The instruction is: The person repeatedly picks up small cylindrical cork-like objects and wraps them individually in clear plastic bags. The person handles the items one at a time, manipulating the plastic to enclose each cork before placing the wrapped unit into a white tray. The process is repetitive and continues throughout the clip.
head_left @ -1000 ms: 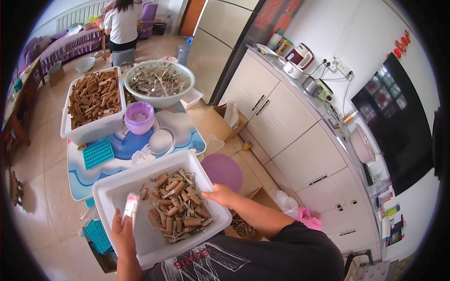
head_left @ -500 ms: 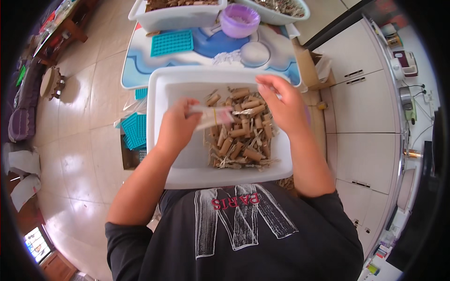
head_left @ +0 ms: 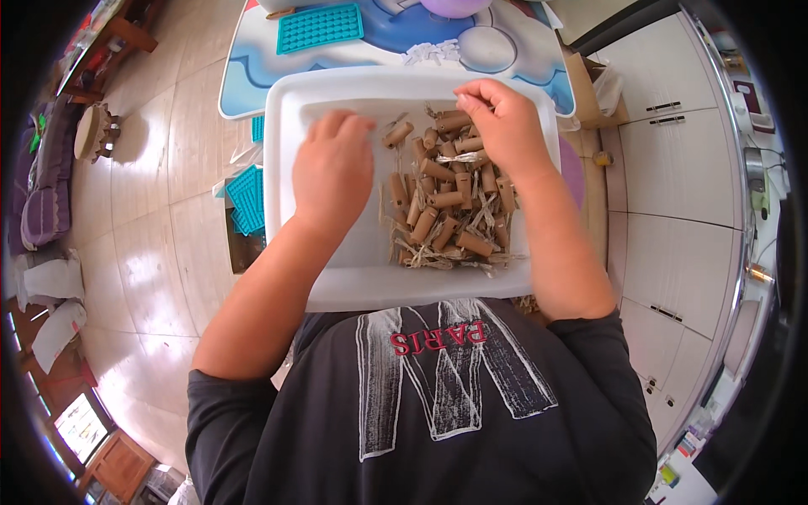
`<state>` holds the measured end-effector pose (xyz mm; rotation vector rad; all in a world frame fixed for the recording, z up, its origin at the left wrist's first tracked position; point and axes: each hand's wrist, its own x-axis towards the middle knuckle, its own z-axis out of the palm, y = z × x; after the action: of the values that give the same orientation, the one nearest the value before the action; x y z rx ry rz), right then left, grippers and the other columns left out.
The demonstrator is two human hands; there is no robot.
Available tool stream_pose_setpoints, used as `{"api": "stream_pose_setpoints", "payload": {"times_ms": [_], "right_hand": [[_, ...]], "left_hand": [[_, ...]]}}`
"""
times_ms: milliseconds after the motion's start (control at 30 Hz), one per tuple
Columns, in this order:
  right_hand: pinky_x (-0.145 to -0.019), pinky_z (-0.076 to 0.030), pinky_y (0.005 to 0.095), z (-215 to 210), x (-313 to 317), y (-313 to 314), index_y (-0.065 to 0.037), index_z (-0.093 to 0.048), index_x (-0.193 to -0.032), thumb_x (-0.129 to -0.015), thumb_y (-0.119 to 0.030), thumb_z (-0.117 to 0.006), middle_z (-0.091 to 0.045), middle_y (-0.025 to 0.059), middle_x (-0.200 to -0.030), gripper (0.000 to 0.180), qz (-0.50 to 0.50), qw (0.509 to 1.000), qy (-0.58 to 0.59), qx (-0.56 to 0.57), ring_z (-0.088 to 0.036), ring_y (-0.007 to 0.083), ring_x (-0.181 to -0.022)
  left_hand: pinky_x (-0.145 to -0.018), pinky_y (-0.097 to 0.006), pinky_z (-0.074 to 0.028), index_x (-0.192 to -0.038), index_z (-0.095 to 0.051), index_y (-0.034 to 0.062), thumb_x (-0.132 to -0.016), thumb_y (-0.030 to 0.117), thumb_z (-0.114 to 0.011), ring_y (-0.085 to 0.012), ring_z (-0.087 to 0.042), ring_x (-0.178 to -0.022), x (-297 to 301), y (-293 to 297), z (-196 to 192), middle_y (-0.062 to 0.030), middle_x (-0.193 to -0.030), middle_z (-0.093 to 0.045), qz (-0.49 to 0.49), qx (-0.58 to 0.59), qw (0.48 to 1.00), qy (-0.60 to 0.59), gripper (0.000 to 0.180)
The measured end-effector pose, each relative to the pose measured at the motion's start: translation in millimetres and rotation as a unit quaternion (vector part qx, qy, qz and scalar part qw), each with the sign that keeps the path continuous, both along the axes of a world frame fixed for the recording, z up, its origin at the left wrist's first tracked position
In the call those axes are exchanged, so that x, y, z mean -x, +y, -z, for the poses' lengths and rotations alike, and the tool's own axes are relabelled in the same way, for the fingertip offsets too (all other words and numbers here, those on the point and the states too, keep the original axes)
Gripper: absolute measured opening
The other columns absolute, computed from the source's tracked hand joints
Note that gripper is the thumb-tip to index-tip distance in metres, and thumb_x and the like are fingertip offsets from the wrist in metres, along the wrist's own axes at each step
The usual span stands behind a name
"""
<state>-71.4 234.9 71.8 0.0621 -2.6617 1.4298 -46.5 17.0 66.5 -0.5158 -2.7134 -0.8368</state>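
Blue-white table (head_left: 396,35): teal tray (head_left: 320,29), white scraps (head_left: 433,53), purple bowl (head_left: 456,7).

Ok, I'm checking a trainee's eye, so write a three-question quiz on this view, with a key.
1. True or false: the small brown cylinders lie mostly on the right side of the white rectangular plastic tub.
2. Which hand is over the tub's left side?
3. What lies on the blue-and-white tabletop: a) a black pan, b) a teal gridded tray?

Key: 1. True. 2. The left hand. 3. b.

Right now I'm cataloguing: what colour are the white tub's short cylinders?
Short brown cylinders, clearest in head view.
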Motion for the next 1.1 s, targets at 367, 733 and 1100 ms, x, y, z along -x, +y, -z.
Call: {"api": "stream_pose_setpoints", "payload": {"times_ms": [367,733,1100], "right_hand": [[-0.072,-0.046,0.0258,-9,-11,-21,-0.001,-0.061,-0.098,-0.085,-0.016,-0.058,-0.065,0.0059,-0.085,0.020,-0.029,0.991,-0.064,0.113,-0.058,0.0109,-0.079],[-0.059,-0.045,0.0221,-9,-23,-16,-0.003,-0.059,-0.105,-0.089,-0.039,-0.053,-0.061,0.0060,-0.077,0.040,-0.052,0.915,-0.243,0.317,-0.055,0.0092,-0.063],[-0.055,-0.047,0.0205,-8,-32,-24,-0.004,-0.059,-0.089,-0.085,-0.019,-0.061,-0.062,0.0058,-0.073,0.015,-0.021,0.871,-0.240,0.428,-0.056,0.0095,-0.059]], "left_hand": [[-0.069,-0.038,-0.049,-0.088,-0.058,0.0055,-0.076,0.027,-0.063,-0.0273,-0.062,-0.080,-5,17,33,-0.0112,-0.085,-0.063,-0.007,0.033,0.946,-0.323,0.025],[-0.063,-0.032,-0.048,-0.088,-0.056,0.0042,-0.074,0.015,-0.067,-0.0233,-0.062,-0.071,-31,11,-10,-0.0093,-0.077,-0.063,0.026,-0.207,0.952,-0.223,0.021],[-0.064,-0.025,-0.046,-0.093,-0.059,0.0013,-0.079,0.009,-0.067,-0.0116,-0.058,-0.071,-34,14,0,-0.0030,-0.079,-0.061,0.065,-0.280,0.914,-0.288,0.018]]}}
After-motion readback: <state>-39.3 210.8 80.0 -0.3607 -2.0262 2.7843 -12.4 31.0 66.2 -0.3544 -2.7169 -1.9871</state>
